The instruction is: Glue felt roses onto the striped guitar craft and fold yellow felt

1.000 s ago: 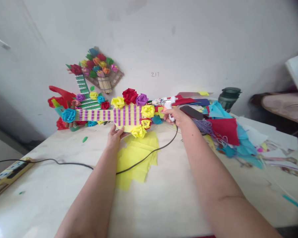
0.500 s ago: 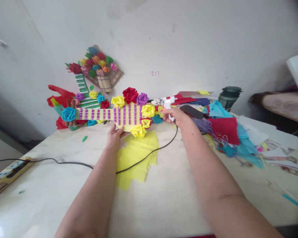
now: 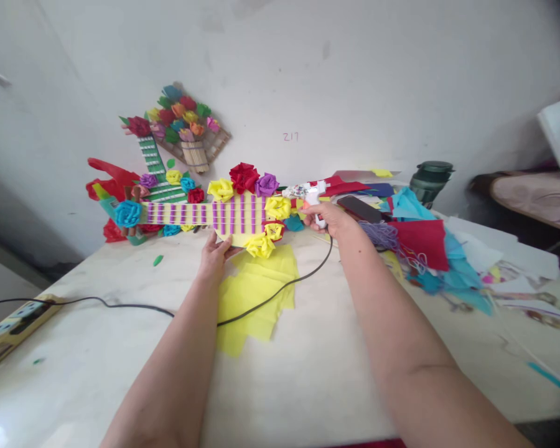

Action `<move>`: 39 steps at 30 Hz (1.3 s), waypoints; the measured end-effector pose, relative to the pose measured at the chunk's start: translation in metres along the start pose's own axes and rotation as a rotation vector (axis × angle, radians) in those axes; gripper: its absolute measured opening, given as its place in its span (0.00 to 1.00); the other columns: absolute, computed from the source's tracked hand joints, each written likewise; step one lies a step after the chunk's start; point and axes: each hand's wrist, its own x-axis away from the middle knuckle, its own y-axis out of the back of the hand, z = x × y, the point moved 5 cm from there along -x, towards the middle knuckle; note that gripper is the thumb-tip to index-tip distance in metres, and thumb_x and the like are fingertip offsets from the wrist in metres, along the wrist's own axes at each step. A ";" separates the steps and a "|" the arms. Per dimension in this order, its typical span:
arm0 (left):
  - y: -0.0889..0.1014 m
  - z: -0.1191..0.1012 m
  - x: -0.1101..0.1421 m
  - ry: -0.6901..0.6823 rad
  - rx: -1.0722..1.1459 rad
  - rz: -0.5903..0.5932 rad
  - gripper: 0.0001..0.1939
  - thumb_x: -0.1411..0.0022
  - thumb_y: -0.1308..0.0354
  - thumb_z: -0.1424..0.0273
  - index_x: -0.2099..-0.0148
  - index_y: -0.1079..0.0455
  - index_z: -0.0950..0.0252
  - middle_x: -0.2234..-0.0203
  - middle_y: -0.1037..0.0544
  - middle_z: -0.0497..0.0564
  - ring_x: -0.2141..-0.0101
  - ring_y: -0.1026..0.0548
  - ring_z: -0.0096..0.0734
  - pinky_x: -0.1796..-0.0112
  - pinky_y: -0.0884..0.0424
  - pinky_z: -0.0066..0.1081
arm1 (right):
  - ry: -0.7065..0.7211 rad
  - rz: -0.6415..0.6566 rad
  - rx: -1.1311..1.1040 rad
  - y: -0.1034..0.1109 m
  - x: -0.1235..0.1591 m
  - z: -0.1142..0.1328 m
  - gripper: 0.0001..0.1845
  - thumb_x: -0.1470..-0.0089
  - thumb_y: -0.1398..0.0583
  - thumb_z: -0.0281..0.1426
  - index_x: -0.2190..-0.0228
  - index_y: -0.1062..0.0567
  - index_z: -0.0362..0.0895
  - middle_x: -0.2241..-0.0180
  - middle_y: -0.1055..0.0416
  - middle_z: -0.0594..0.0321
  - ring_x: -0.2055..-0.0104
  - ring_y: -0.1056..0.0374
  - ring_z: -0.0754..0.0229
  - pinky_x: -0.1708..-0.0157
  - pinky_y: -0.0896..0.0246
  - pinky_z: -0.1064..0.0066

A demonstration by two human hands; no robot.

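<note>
My left hand (image 3: 214, 250) grips the lower edge of a yellow guitar-shaped craft (image 3: 224, 218) with purple stripes and paper roses round its body. The craft is held up off the table, its neck pointing left to a blue rose (image 3: 127, 213). My right hand (image 3: 329, 219) is closed round the handle of a white hot glue gun (image 3: 312, 194), whose nozzle points left at the craft's right edge by a yellow rose (image 3: 277, 208). The gun's black cord (image 3: 280, 289) runs down across sheets of yellow paper (image 3: 254, 295) on the table.
More flower crafts (image 3: 180, 140) lean on the wall behind. A heap of red, blue and white paper scraps (image 3: 429, 249) and a dark phone (image 3: 359, 210) lie at right, a green container (image 3: 430, 180) behind them. A power strip (image 3: 14, 320) sits at the left edge.
The craft and both hands have shifted very slightly left and up in the picture. Both grips are unchanged.
</note>
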 end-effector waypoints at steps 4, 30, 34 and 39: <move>0.000 -0.001 0.000 0.003 0.006 -0.010 0.32 0.55 0.33 0.70 0.47 0.37 0.64 0.71 0.23 0.49 0.76 0.24 0.28 0.71 0.23 0.28 | -0.006 -0.005 0.003 -0.001 0.001 0.001 0.09 0.62 0.37 0.29 0.82 0.33 0.39 0.87 0.34 0.64 0.89 0.47 0.71 0.92 0.62 0.77; -0.001 -0.002 0.001 0.012 0.001 0.001 0.33 0.53 0.34 0.71 0.45 0.39 0.64 0.71 0.23 0.49 0.77 0.24 0.27 0.71 0.24 0.29 | 0.031 -0.030 0.036 0.000 -0.002 -0.002 0.08 0.63 0.36 0.29 0.81 0.31 0.39 0.87 0.34 0.64 0.89 0.46 0.70 0.91 0.61 0.76; 0.001 0.001 -0.001 0.008 0.007 0.007 0.32 0.53 0.34 0.71 0.45 0.38 0.64 0.70 0.23 0.50 0.76 0.24 0.28 0.70 0.23 0.29 | 0.049 -0.021 0.045 -0.001 -0.001 -0.001 0.09 0.63 0.36 0.30 0.77 0.29 0.39 0.88 0.34 0.64 0.89 0.46 0.70 0.91 0.62 0.77; 0.001 0.000 -0.001 0.018 0.024 -0.006 0.31 0.54 0.34 0.72 0.47 0.37 0.63 0.70 0.22 0.50 0.76 0.23 0.28 0.72 0.24 0.26 | 0.099 -0.011 0.048 -0.002 -0.003 -0.001 0.12 0.63 0.35 0.31 0.73 0.29 0.39 0.88 0.34 0.66 0.89 0.46 0.69 0.92 0.62 0.77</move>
